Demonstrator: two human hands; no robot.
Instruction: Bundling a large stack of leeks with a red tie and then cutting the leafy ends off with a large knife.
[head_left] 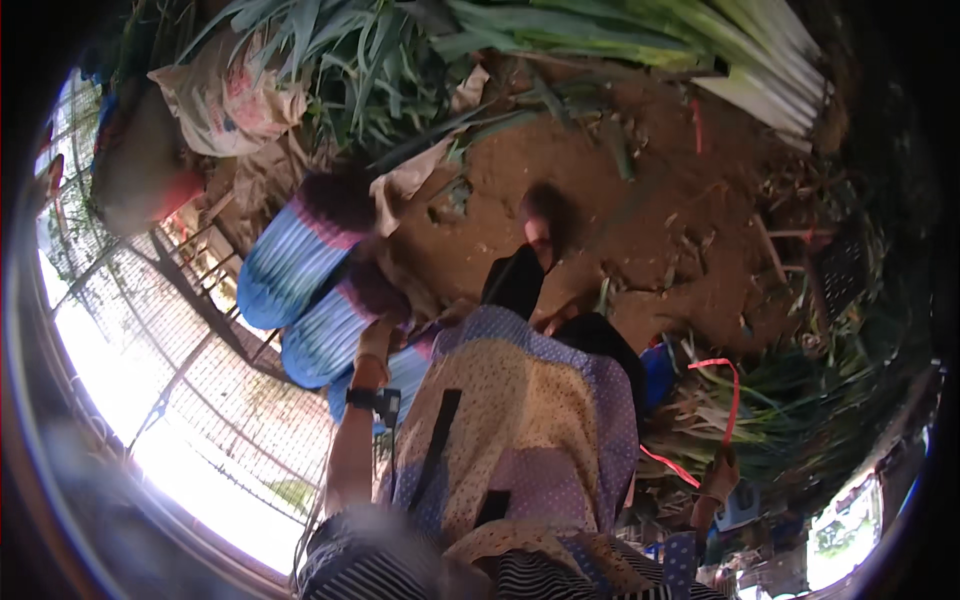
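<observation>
Several long bundles lie side by side at the left, banded in blue and white, with dark purplish-brown ends. On the dark end of the middle bundle (335,325) rests my left hand (377,340), its fingers bent around it and partly hidden. A dark band with a small device (375,402) circles that wrist. Out at the lower right, my right hand (718,478) is closed on a narrow red strap (735,400). The strap curves upward from the fingers and bends over at the top; another red length trails to the left of the hand.
Leeks with white stalks (770,75) lie at the far right, with more green leaves (370,80) at the far left beside a pale sack (235,100). Loose greens (790,410) pile at the right. Leaf scraps litter the brown ground (640,230). Wire mesh (210,400) runs along the left.
</observation>
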